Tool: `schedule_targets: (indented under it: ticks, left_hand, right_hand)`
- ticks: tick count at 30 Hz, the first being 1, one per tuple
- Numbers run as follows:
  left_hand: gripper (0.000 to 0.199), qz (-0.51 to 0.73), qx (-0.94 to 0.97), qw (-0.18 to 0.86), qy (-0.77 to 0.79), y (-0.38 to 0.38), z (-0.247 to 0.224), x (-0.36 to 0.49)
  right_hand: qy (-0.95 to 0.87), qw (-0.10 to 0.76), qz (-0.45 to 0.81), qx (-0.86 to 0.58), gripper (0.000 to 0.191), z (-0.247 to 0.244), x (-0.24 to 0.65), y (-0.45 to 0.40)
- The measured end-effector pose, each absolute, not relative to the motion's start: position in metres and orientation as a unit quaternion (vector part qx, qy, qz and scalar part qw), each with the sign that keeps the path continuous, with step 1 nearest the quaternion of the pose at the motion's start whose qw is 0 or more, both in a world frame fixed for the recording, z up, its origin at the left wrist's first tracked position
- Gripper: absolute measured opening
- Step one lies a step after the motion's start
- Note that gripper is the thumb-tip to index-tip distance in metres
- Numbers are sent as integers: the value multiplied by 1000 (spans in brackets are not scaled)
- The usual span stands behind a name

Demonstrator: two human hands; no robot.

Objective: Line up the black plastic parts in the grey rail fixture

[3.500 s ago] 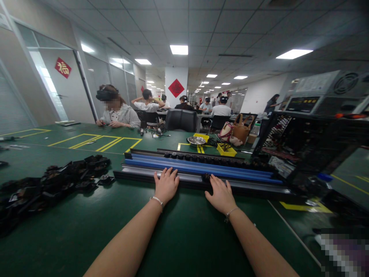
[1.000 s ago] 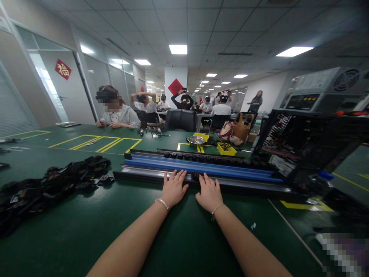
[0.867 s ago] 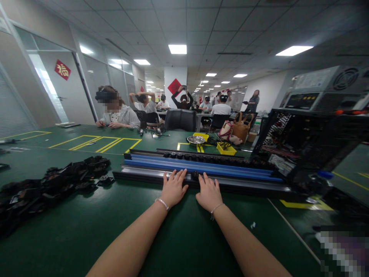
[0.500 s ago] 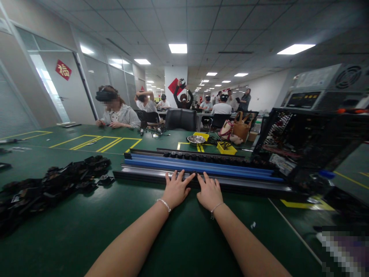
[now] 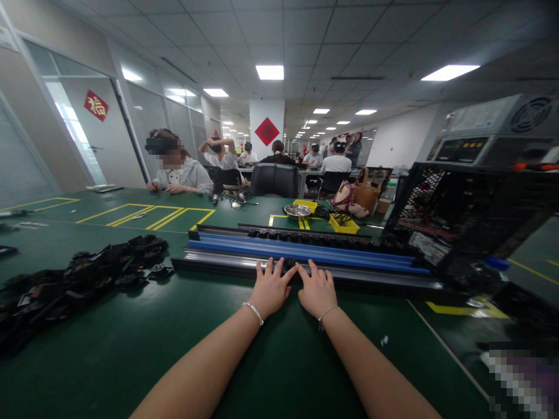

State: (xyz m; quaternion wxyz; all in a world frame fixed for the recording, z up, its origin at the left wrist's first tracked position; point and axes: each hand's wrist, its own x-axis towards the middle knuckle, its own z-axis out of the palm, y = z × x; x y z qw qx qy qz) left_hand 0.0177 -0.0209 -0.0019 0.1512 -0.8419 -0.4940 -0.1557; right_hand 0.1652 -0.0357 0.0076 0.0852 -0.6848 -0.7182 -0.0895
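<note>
My left hand [image 5: 269,289] rests on the near silver-and-black rail [image 5: 227,259], its fingers spread. Beside it, my right hand [image 5: 318,291] lies on the same rail with fingers stretched out. The two index fingertips nearly meet. A small black part [image 5: 289,265] sits on the rail at the left hand's fingers; its shape is partly hidden. Just behind runs a long blue rail [image 5: 244,245], and beyond that a row of small black parts [image 5: 305,237] lines a darker rail.
To the left lies a heap of black parts [image 5: 82,279] on the green table [image 5: 183,349]. An open computer case [image 5: 471,215] stands at the right, near a clear bottle [image 5: 487,282]. Farther back are a metal bowl [image 5: 297,210], a yellow tray [image 5: 344,224] and a seated person [image 5: 179,169].
My left hand has shifted slightly right, closer to the right hand, and more of the small black part shows. Far back, a person has lowered their raised arms.
</note>
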Motion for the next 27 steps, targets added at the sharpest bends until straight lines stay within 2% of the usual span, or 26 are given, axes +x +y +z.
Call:
schedule_targets:
  ticks: [14,27]
  left_hand:
    - [63,-153,-835,153,-506,-20,-6,19]
    - [56,-152,-828,158,-517,-22,-4,21]
  right_hand:
    - [-731,91,-86,-671,63,9,170,-33]
    - [-729,87,-116,-669,63,3,167,-35]
